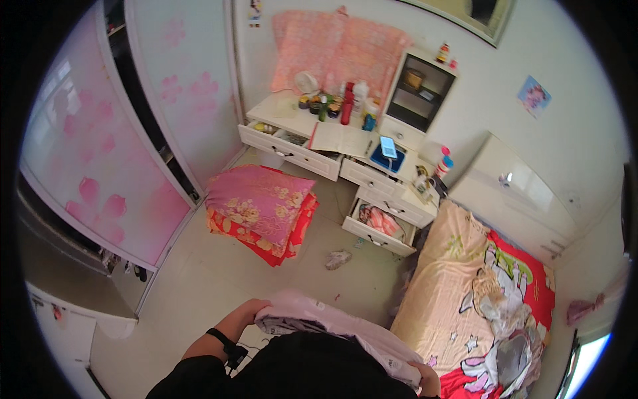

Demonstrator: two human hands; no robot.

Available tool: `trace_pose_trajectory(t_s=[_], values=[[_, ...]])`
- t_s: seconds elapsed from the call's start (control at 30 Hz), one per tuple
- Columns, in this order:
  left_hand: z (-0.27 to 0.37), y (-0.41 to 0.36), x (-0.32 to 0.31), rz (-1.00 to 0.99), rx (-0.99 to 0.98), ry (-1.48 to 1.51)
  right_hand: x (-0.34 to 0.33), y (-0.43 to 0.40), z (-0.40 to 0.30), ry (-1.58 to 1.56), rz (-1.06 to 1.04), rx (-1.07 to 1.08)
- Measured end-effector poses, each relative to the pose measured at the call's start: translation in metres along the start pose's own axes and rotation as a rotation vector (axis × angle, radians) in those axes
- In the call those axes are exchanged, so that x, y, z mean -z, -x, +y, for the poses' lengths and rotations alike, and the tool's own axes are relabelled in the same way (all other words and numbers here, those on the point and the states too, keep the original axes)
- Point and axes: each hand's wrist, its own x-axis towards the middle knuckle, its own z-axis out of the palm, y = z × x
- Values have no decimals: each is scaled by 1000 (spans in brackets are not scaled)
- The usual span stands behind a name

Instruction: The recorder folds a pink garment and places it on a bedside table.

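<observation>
A pale pink fabric bundle, perhaps a folded quilt (344,319), stretches across in front of my body. At its left end my left hand (257,307) is closed around the edge. My right hand (428,376) grips the opposite end, low in the view near the bed. Small dark writing shows on the fabric, and a grey printed layer appears along its inner side. My black shirt hides the part nearest to me.
Folded red and pink bedding (261,209) is stacked ahead on the left. A white dressing table (279,112) has several drawers pulled out, including a low one (379,239). The bed (433,279) runs along the right, with rumpled clothes (513,349). A crumpled item (338,260) lies on the floor. Sliding wardrobe doors (94,149) stand left.
</observation>
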Motion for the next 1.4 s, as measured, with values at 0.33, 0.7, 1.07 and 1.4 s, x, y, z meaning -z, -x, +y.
trace_pose_trajectory(t_s=[0.33,0.7,1.07,1.4], values=[[224,102,-39,7,-487,-23,-88,-93,-192,-195,-282,-30],[476,164,23,240,-873,40,-284,-133,-430,-253,-568,327],[474,105,234,434,-707,-224,-423,-210,-393,-95,-559,318],[400,-126,352,582,-308,-573,-530,-315,-282,727,-6,107]])
